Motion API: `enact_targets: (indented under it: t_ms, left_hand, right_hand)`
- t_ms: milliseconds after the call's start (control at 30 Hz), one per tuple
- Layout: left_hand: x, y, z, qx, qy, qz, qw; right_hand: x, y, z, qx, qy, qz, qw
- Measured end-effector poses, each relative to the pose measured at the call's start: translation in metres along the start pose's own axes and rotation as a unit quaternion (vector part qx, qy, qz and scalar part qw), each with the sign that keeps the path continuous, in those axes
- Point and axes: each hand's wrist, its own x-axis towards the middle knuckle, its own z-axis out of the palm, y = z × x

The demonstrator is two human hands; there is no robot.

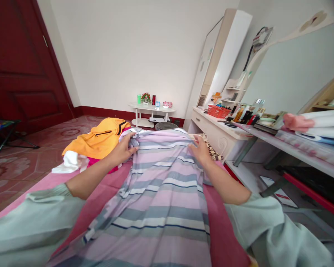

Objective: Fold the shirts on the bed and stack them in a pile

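A striped garment (164,174) in pale pink, grey-blue and white stretches from its far edge down toward me; its exact kind is unclear. At the far left corner, my left hand (125,149) pinches the cloth between thumb and fingers. My right hand (200,151) grips the same edge at the right, its fingertips partly behind the fabric. Under the garment lies a pink cover (221,218). Just left of my left hand is a heaped orange garment (100,137) with dark zips, with a white cloth (71,162) beside it.
A brown-and-cream patterned cloth (213,152) lies beyond my right hand. To the right stand a white dressing table (211,126) with a red basket (218,111), and a grey shelf desk (289,142). Ahead is a small white table (153,107); a folding stool (8,133) is at left.
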Motion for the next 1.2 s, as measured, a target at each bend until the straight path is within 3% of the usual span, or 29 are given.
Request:
enact_targets:
  t_ms: [133,233,300,400,467,533,633,767,900,967,1067,1200]
  left_hand:
    - [-0.046,-0.007,0.002,0.112,-0.124,0.069,0.983]
    - [-0.102,-0.004,-0.011,0.137,-0.193,0.099,0.966]
    - [-0.139,0.004,-0.028,0.141,-0.201,0.090,0.965]
    - [-0.188,0.018,-0.053,0.131,-0.229,0.033,0.964]
    - [-0.211,0.023,-0.066,0.125,-0.277,0.010,0.953]
    - [-0.227,0.022,-0.073,0.131,-0.309,0.020,0.942]
    - [-0.234,0.010,-0.077,0.161,-0.291,0.043,0.942]
    - [-0.231,-0.007,-0.081,0.204,-0.260,0.039,0.943]
    - [-0.236,-0.011,-0.092,0.194,-0.287,0.048,0.937]
    - [-0.240,-0.009,-0.096,0.197,-0.302,0.058,0.931]
    - [-0.244,-0.005,-0.096,0.207,-0.292,0.078,0.930]
    - [-0.237,0.008,-0.089,0.195,-0.257,0.124,0.939]
  right_hand:
    - [-0.051,-0.008,-0.006,0.007,-0.067,-0.050,0.997]
    - [-0.112,-0.023,-0.038,-0.022,-0.155,-0.077,0.985]
    - [-0.149,-0.034,-0.067,-0.125,-0.231,-0.053,0.963]
    - [-0.187,-0.039,-0.101,-0.236,-0.373,0.001,0.897]
    - [-0.205,-0.036,-0.109,-0.201,-0.452,0.072,0.866]
    - [-0.220,-0.031,-0.105,-0.097,-0.491,0.172,0.848]
    - [-0.237,-0.032,-0.086,0.066,-0.465,0.273,0.840]
    - [-0.241,-0.053,-0.072,0.246,-0.352,0.305,0.850]
    - [-0.223,-0.067,-0.088,0.408,-0.198,0.431,0.780]
    - [-0.214,-0.063,-0.099,0.417,-0.164,0.474,0.758]
    - [-0.210,-0.049,-0.114,0.371,-0.158,0.510,0.760]
    - [-0.206,-0.038,-0.132,0.353,-0.206,0.451,0.794]
